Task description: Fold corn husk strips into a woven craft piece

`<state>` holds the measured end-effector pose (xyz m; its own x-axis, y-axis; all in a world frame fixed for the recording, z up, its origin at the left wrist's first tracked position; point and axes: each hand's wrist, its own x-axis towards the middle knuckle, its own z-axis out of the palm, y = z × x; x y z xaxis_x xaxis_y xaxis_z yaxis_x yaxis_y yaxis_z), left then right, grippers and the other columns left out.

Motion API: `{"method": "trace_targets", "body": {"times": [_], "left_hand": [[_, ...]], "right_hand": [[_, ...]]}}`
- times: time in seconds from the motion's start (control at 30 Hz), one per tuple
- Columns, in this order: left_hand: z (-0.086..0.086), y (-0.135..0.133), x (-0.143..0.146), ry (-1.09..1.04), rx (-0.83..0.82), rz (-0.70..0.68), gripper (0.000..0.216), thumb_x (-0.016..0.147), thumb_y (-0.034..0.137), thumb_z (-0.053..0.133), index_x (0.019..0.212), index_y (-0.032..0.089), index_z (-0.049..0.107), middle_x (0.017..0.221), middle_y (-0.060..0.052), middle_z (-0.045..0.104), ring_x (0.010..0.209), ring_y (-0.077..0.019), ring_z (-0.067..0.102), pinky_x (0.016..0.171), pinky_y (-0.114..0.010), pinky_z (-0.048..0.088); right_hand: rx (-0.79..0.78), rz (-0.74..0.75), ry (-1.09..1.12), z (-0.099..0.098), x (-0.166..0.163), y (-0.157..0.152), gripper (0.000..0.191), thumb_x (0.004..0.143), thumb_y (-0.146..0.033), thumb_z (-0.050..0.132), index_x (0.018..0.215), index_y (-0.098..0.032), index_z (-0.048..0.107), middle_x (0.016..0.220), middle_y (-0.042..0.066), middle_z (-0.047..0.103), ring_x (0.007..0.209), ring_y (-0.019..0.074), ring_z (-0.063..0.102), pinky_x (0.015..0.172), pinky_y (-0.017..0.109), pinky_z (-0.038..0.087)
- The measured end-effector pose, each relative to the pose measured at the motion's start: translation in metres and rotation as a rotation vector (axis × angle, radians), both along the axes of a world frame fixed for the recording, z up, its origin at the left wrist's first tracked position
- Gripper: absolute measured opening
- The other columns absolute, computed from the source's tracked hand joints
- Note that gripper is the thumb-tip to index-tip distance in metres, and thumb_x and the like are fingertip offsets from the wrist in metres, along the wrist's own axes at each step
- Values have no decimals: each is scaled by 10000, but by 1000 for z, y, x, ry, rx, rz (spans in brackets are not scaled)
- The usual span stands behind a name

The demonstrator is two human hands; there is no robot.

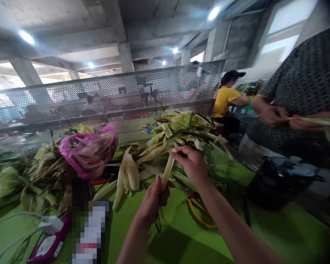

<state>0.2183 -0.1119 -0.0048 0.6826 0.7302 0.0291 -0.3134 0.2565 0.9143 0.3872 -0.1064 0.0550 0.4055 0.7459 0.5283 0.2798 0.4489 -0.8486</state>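
Between my hands, above the green table (132, 234), runs a narrow pale strip of corn husk (168, 169). My left hand (156, 196) is wrapped round its lower end, with some thin dark strands hanging below. Thumb and fingertips of my right hand (189, 161) pinch the upper end. Just behind lies a large heap of corn husks (178, 128), pale yellow to green. A bunch of folded husks (128, 172) sits left of my hands. Under my right forearm rest scissors with yellow handles (198, 212), their blades partly hidden.
A pink plastic bag (89, 152) stands among more husks (41, 176) at left. A purple power strip (51, 238) with plugged-in white cables lies front left, beside a blurred-out object (90, 234). A perforated metal screen (99, 102) rises behind. At right, another person's hands (288, 117) hold a husk strip above a black pot-like object (280, 183).
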Motion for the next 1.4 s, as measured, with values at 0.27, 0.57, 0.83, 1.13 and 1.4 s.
{"method": "trace_targets", "body": {"times": [0.27,0.57,0.83,1.13,1.4], "left_hand": [[-8,-5,-8,30,-60,22,463,823,611,602,789,150,589,560,84,269,494,-68,188,476,-227,154],[-15,-5,-9,-73,-175,212,391,771,507,698,732,171,501,576,101,244,464,-45,179,442,-184,126],[-8,17,-30,-349,-361,495,280,729,320,728,732,194,478,524,121,202,375,-35,169,356,-166,133],[-11,10,-25,-350,-322,501,275,739,331,735,734,193,498,515,117,234,384,-39,195,365,-171,152],[-12,17,-29,-350,-378,539,254,753,313,718,729,190,496,489,123,232,353,-33,187,349,-169,146]], "right_hand": [[29,-26,-56,10,-2,-1,206,775,-413,719,816,-211,732,830,27,725,812,217,651,791,356,507],[-97,23,-224,23,24,-5,389,794,-396,692,1155,-252,684,1051,43,721,847,201,660,803,348,521],[-467,-92,-653,19,89,-82,170,809,-346,658,906,-248,756,877,20,745,773,212,658,695,304,476],[-591,-221,-913,-20,98,-97,127,777,-203,617,782,-220,743,798,44,717,746,214,635,656,293,418],[-593,-132,-947,-10,99,-87,161,774,-159,618,794,-250,749,844,22,708,767,203,637,693,292,436]]}}
